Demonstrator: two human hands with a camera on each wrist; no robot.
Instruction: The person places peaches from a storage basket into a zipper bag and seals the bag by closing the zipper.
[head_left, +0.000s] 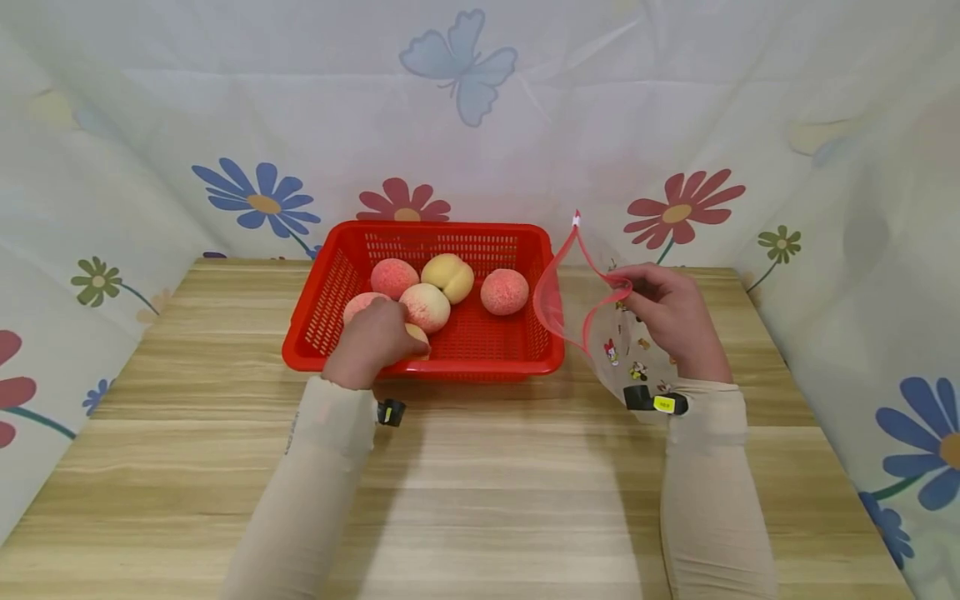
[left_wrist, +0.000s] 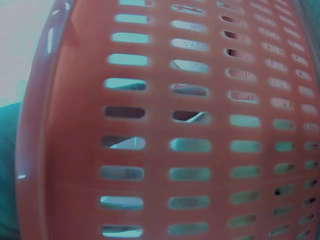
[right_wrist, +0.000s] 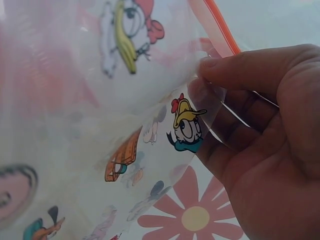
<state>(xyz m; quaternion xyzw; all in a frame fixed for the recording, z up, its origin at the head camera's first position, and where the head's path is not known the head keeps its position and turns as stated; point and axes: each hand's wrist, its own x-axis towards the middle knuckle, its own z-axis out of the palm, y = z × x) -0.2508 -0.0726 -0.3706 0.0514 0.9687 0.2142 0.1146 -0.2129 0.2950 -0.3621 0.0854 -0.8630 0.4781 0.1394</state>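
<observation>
The left hand [head_left: 372,337] reaches over the near wall of the red basket [head_left: 480,236], its fingers curled round a peach [head_left: 417,335] at the basket's 7 o'clock corner. Four more peaches lie toward the basket's centre and 12 o'clock side. At 3 o'clock of the basket, the right hand [head_left: 672,315] pinches the rim of a clear zip bag [head_left: 600,329] between thumb and fingers [right_wrist: 240,70], holding its mouth open toward the basket; the left hand is nearer the fruit.

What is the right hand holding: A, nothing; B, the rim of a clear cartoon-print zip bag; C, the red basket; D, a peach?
B: the right hand pinches the red-edged rim of the clear bag, holding its mouth open beside the basket.
</observation>
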